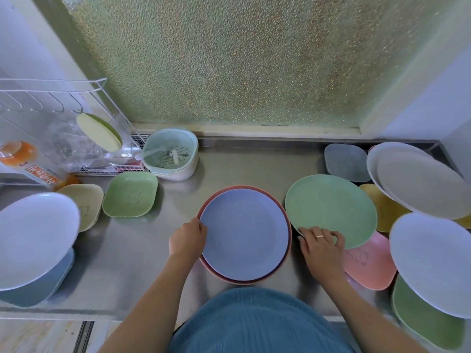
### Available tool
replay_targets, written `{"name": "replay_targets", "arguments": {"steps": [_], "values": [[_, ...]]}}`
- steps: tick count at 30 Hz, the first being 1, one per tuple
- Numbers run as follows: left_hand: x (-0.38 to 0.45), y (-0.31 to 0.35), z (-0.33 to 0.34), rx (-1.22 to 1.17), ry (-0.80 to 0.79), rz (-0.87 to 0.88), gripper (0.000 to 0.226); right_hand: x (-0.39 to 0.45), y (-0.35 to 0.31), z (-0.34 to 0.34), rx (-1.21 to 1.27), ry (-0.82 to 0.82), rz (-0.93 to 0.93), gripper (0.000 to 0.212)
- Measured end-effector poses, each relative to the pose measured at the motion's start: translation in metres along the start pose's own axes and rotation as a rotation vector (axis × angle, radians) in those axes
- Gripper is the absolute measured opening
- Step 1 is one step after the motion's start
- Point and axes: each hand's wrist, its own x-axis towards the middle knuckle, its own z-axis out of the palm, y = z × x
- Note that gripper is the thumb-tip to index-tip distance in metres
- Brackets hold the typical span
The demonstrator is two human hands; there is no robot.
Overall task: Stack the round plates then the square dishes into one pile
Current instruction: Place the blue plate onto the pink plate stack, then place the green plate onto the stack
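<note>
Pink square dish [369, 263] under green plate [331, 210], rt.

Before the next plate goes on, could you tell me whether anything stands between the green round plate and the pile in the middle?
Nothing visible does: the green round plate, held by the right hand, sits right beside the pile.

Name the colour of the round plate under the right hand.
Light green plate, right hand on its near rim; head view.
</note>
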Motion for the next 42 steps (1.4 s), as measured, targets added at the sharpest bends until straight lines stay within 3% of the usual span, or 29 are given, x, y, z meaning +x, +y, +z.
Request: {"name": "replay_targets", "arguments": {"steps": [6, 11, 14, 19, 24, 31, 36, 39, 42], "values": [[0.007, -0.005, 0.000, -0.044, -0.018, 0.020, 0.026, 0.000, -0.006, 0.000, 0.089, 0.057, 0.144, 0.026], [0.011, -0.002, 0.003, -0.079, -0.028, 0.047, 0.030, 0.007, -0.017, -0.022, 0.275, 0.243, 0.202, 0.016], [0.013, 0.007, 0.006, -0.133, -0.052, 0.066, 0.033, 0.010, -0.025, -0.030, 0.342, 0.327, 0.141, 0.022], [0.014, 0.030, 0.010, -0.188, -0.119, 0.120, 0.032, 0.001, -0.043, -0.031, 0.295, 0.375, -0.141, 0.027], [0.019, 0.042, 0.017, -0.229, -0.142, 0.154, 0.035, -0.018, -0.051, -0.022, 0.310, 0.263, -0.345, 0.031], [0.018, 0.043, 0.017, -0.321, -0.075, 0.108, 0.050, -0.044, -0.044, -0.012, 0.319, 0.123, -0.401, 0.028], [0.014, 0.046, 0.016, -0.250, -0.056, 0.150, 0.042, -0.053, -0.050, -0.011, 0.340, 0.043, -0.371, 0.022], [0.011, 0.047, 0.014, -0.130, -0.023, 0.181, 0.033, -0.054, -0.053, -0.019, 0.379, 0.029, -0.331, 0.033], [0.008, 0.050, 0.012, -0.060, 0.081, 0.231, 0.028, -0.044, -0.053, -0.026, 0.383, 0.037, -0.027, 0.044]]}}
